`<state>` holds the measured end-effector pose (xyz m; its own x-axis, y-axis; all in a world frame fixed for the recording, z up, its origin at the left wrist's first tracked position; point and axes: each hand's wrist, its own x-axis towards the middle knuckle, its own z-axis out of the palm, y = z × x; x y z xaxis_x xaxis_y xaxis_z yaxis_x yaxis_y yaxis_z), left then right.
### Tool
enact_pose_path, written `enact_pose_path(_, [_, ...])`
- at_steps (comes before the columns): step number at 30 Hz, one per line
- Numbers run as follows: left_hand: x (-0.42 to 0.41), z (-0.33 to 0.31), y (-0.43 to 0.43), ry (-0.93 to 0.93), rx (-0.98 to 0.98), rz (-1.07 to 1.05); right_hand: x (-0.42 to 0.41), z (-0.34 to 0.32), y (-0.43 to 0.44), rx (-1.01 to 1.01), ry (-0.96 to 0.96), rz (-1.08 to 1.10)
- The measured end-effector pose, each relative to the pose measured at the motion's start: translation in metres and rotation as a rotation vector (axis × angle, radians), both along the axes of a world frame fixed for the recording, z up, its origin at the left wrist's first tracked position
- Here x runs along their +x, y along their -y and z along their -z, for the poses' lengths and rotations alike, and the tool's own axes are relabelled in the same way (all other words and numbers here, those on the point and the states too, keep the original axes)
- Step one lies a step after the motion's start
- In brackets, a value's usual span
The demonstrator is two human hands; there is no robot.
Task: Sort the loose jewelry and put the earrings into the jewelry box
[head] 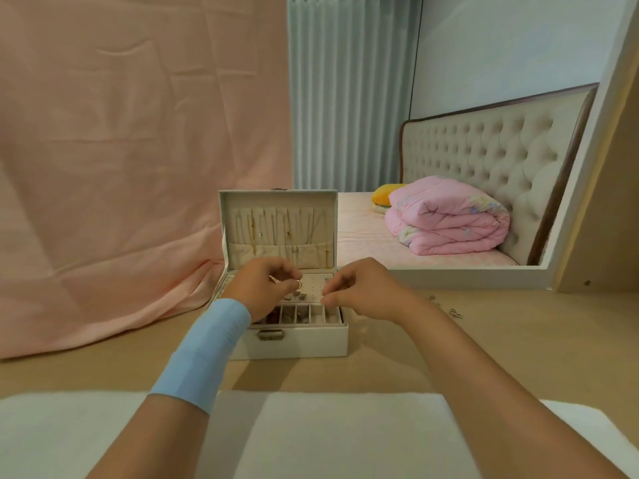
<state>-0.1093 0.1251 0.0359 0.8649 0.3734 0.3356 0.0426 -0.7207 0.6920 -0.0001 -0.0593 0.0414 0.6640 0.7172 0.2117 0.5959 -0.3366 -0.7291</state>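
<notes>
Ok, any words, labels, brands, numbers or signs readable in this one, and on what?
None can be read.
The jewelry box shows no lettering; its latch is too small to tell any engraving.
The blue wristband is plain.
The quilt bears only a faint pattern.

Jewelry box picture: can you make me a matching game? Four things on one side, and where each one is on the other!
Things:
1. necklaces
2. pink quilt
3. blue band
4. loose jewelry

Places:
A. around the left forearm
B. hanging inside the open lid
C. on the table, right of the jewelry box
D. folded on the bed

Pairs: 1-B, 2-D, 3-A, 4-C
</notes>
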Motion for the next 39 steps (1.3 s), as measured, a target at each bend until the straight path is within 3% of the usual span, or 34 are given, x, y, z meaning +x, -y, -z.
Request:
enact_pose_path(5, [0.004,0.003,0.000,0.012,-0.025,0.031,-0.006,0.008,-0.015,-0.232,0.140,0.020])
enact_pose_path(11, [0.009,0.009,0.001,0.005,-0.029,0.056,-0.005,0.014,-0.016,-0.280,0.171,-0.033])
enact_pose_path(18, [0.012,0.009,0.006,0.040,-0.093,0.069,-0.006,0.009,-0.018,0.096,-0.048,0.005])
enact_pose_path(23, [0.011,0.008,0.006,0.024,-0.124,0.091,-0.005,0.013,-0.017,0.167,-0.111,0.021])
enact_pose_path(32, [0.013,0.015,0.001,-0.201,0.237,0.042,-0.001,0.025,-0.022,-0.197,0.207,0.137])
enact_pose_path(39, [0.016,0.016,0.002,-0.250,0.318,0.068,-0.002,0.025,-0.020,-0.201,0.220,0.083])
